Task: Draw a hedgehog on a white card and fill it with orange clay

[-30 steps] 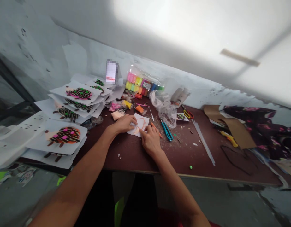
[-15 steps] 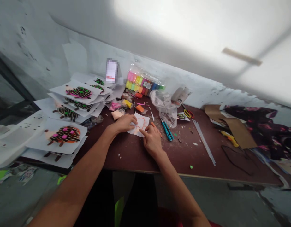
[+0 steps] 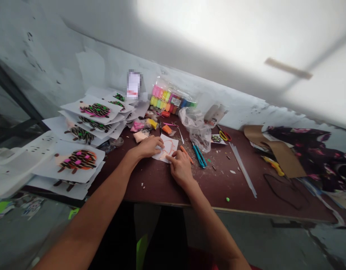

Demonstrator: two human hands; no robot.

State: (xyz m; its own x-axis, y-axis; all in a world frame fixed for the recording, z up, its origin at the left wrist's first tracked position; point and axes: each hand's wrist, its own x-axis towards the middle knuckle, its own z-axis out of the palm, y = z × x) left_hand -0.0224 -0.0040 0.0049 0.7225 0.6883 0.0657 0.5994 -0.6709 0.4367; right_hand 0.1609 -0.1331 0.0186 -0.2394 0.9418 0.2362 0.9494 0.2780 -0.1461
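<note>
A small white paper (image 3: 173, 143) with an orange outline drawn on it lies on the dark red table. On its left edge rests my left hand (image 3: 148, 147), its fingers laid flat and gripping nothing. My right hand (image 3: 181, 168) is at the paper's lower right, its index finger stretched onto the lower part of the sheet, where a pale peach patch shows. The other right fingers are partly curled and appear to hold nothing. An orange stick (image 3: 186, 154) lies just beyond the right hand. Peach clay (image 3: 140, 136) sits in plastic behind the left hand.
Stacked hedgehog pictures (image 3: 77, 162) stand at the left. At the back are packed coloured clays (image 3: 173, 101) and a crumpled plastic bag (image 3: 199, 137). A teal cutter (image 3: 199, 155), scissors (image 3: 225, 135), clear sticks (image 3: 244, 170) and a yellow glue gun (image 3: 274, 165) lie to the right.
My right index finger has shifted very slightly on the paper. My left hand stays on the left edge, and the whole view has moved a little.
</note>
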